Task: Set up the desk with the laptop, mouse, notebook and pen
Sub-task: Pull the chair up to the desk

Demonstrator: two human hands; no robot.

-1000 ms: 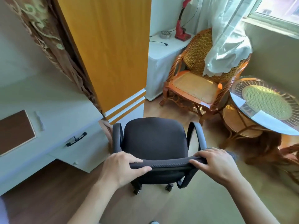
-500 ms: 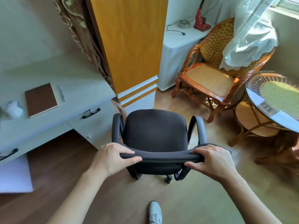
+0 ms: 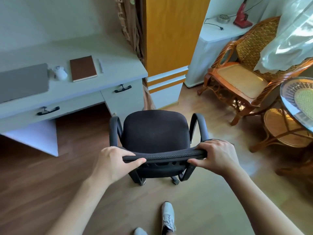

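A black office chair stands on the floor in front of me, to the right of the desk's knee space. My left hand and my right hand both grip the top of its backrest. On the pale desk at the upper left lie a closed grey laptop, a white mouse, a brown notebook and a pale pen in a row, left to right.
An orange cabinet panel rises right of the desk. A wicker armchair and a glass-topped rattan table fill the right side. A white cabinet carries a red device. My shoes show below on the wooden floor.
The view has swung left and back, so the desk with laptop, mouse, notebook and pen has come into sight. The chair has rolled back from the desk with both hands still gripping it.
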